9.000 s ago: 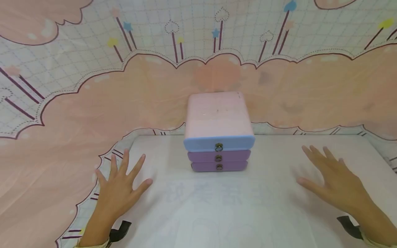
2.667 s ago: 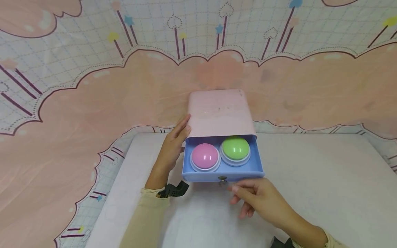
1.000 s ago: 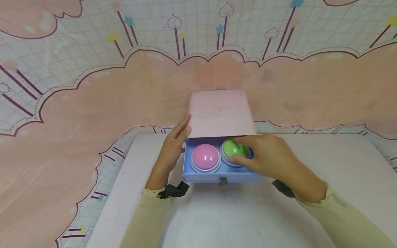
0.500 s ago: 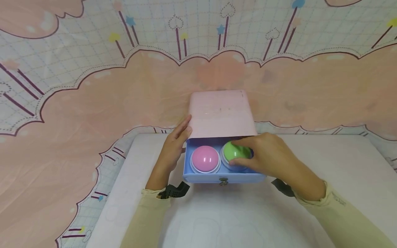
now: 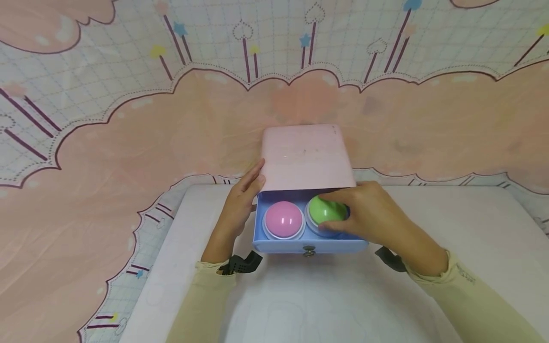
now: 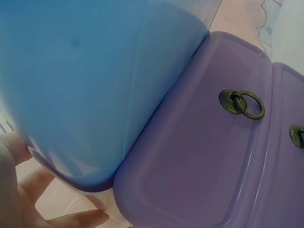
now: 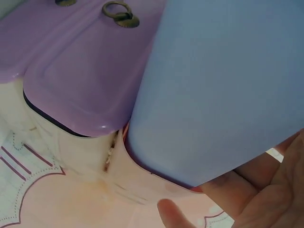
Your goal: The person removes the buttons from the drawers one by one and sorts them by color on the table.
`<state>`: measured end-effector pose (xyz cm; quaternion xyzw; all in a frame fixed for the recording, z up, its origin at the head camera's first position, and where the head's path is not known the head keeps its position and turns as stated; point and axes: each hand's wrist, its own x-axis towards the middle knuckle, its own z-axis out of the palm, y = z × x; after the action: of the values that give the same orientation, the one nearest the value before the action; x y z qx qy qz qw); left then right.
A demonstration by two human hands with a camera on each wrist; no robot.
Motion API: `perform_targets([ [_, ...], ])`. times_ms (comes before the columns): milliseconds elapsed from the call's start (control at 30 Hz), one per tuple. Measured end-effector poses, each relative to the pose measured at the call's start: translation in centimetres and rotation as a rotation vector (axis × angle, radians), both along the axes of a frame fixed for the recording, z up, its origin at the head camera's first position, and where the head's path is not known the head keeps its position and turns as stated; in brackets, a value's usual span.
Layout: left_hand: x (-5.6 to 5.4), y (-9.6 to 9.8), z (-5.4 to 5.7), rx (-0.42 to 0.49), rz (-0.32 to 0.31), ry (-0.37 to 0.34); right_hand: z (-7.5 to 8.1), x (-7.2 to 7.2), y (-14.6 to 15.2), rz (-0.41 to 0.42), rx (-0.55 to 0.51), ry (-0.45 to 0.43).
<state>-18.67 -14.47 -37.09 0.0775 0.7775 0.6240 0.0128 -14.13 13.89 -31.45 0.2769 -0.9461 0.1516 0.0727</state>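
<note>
1. The green dome [image 5: 327,208] sits inside the blue drawer [image 5: 279,246], toward its right side (part of its pale base is hidden by fingers).
2. The right hand [image 5: 375,212] comes in over the drawer's right edge and pinches the green dome, which lies at its fingertips, left of the palm.
3. Just left of that is the pink dome [image 5: 283,219].
4. The blue drawer juts from the pink cabinet [image 5: 306,159], above two closed purple drawers [image 6: 190,142].
5. The left hand [image 5: 235,202] rests against the cabinet's left side, fingers extended.
</note>
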Motion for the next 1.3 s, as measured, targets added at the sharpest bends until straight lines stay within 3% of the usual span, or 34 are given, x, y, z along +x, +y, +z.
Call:
perform_targets([
  [267, -0.1, 0.0, 0.1, 0.024, 0.003, -0.013, 0.3, 0.1, 0.2, 0.015, -0.011, 0.090],
  [500, -0.1, 0.0, 0.2, 0.024, 0.002, -0.009, 1.2, 1.0, 0.1, -0.032, -0.017, 0.099],
  [767, -0.2, 0.1, 0.2, 0.029, 0.002, -0.008, 1.8, 2.3, -0.2, -0.072, -0.121, 0.225],
  [1033, -0.1, 0.0, 0.2, 0.026, 0.000, -0.015, 2.5, 3.3, 0.4, -0.122, -0.192, 0.215],
  [1300, 0.0, 0.0, 0.2, 0.014, 0.002, -0.011, 2.5, 4.1, 2.1, -0.128, -0.247, 0.272],
])
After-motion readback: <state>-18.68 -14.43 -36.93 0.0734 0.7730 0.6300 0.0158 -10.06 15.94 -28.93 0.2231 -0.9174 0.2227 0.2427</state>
